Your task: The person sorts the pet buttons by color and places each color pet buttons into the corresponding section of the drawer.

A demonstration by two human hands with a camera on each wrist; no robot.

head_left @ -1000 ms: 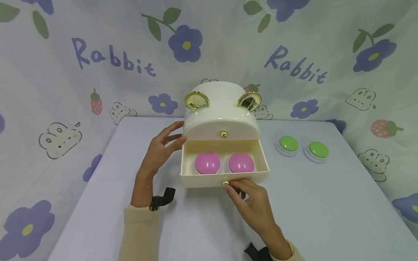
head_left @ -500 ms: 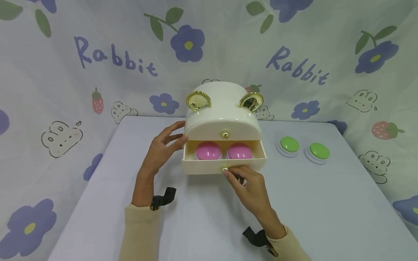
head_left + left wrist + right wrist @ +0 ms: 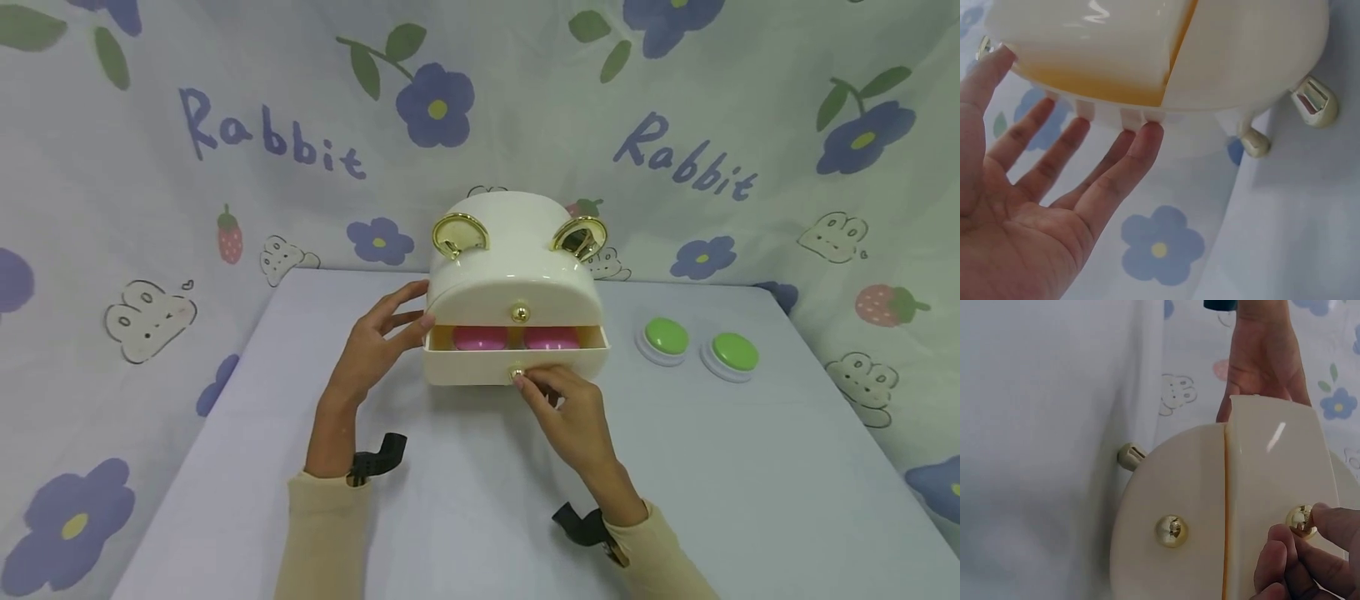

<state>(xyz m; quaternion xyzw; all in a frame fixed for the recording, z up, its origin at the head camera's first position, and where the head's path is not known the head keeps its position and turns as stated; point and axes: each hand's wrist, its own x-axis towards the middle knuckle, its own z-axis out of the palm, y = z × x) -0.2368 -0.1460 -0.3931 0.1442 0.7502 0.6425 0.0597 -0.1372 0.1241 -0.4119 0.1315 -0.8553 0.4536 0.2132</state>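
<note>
A glossy white storage box (image 3: pixel 517 287) with gold ears stands at the back of the table, its middle drawer (image 3: pixel 472 367) partly pulled out. Two pink domed buttons (image 3: pixel 480 337) sit inside that drawer, their lower parts hidden by its front. With thumb and fingertips my right hand (image 3: pixel 566 417) pinches the drawer's gold knob (image 3: pixel 1302 520). My left hand (image 3: pixel 375 346) touches the box's left side; in the left wrist view its fingers (image 3: pixel 1129 153) reach out nearly straight, fingertips against the wall. The right wrist view shows another gold knob (image 3: pixel 1172 531) on the lower section.
Two green domed buttons (image 3: pixel 666 336) on white bases lie on the table (image 3: pixel 465 500), right of the box. Short gold feet (image 3: pixel 1314 102) hold the box up. A printed cloth (image 3: pixel 525 83) with flowers and rabbits hangs close behind the table.
My right hand has pushed the drawer inward by its knob, so less of the pink buttons shows. The left hand stays against the box; the head view has shifted slightly.
</note>
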